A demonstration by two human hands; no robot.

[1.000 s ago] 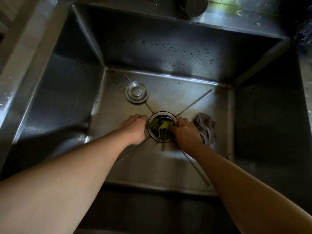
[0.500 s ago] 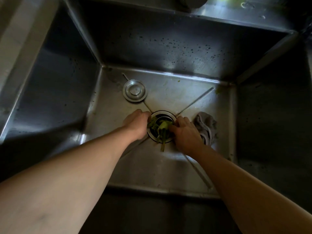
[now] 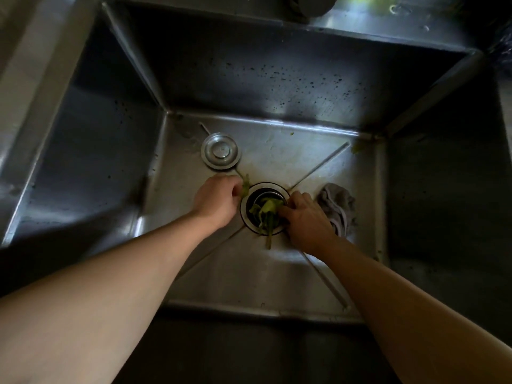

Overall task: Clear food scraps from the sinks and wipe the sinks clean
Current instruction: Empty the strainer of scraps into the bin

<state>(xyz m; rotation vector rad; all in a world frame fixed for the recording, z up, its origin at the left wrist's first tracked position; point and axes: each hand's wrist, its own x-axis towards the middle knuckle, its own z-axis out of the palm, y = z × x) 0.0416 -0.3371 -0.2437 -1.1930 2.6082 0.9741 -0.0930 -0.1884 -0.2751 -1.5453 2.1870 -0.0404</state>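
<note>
At drain rim: left hand pinches green scrap.

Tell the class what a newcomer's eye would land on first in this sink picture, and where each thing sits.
Two bare hands meet at the drain in the sink floor's middle: the left hand pinches a green scrap at its rim, the right hand reaches the green scraps inside. A round metal stopper lies behind-left; a grey rag lies crumpled right.
</note>
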